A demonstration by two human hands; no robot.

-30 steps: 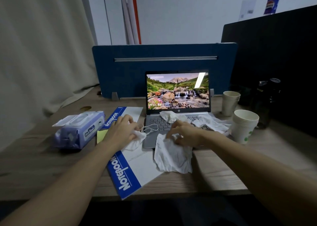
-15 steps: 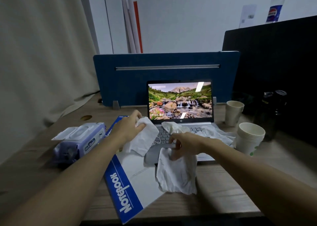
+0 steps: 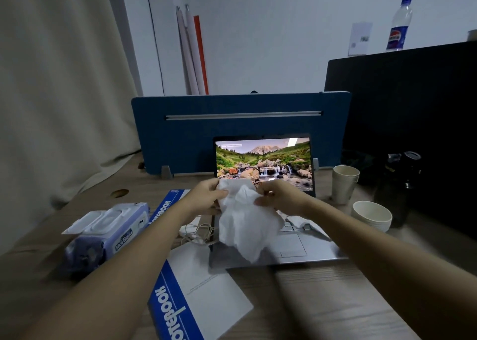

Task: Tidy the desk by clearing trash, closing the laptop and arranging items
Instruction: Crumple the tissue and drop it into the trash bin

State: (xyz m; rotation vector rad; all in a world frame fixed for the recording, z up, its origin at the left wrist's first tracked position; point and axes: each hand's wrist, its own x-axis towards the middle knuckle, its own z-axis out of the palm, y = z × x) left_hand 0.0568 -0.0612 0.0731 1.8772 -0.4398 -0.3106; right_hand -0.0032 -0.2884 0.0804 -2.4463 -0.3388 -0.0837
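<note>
Both hands are raised above the laptop's keyboard with crumpled white tissue bunched between them. The left hand pinches the upper left of the tissue wad with thumb against fingers; the right hand grips its upper right corner, fingers curled in. The wad hangs down from the two grips, clear of the keys, in front of the lower part of the screen.

The step in hand looks like gathering the loose tissues into one ball before binning them. To do it well the person should fold the dangling tail up into the palms so nothing trails, then squeeze it compact enough for one hand to carry. The other hand would then be free for the piece remaining on the laptop.

Counted outward: one held wad, though how many sheets make it up cannot be told. One more crumpled tissue lies on the right of the keyboard. One open laptop sits on the tabletop, screen lit. One tangle of white earphone cable rests just left of it. One blue-and-white notebook lies partly under the laptop's left edge. One pack of wet wipes sits further left. Two stacks of paper cups stand to the right, the exact cup number unclear. One dark flask stands beyond them.
</note>
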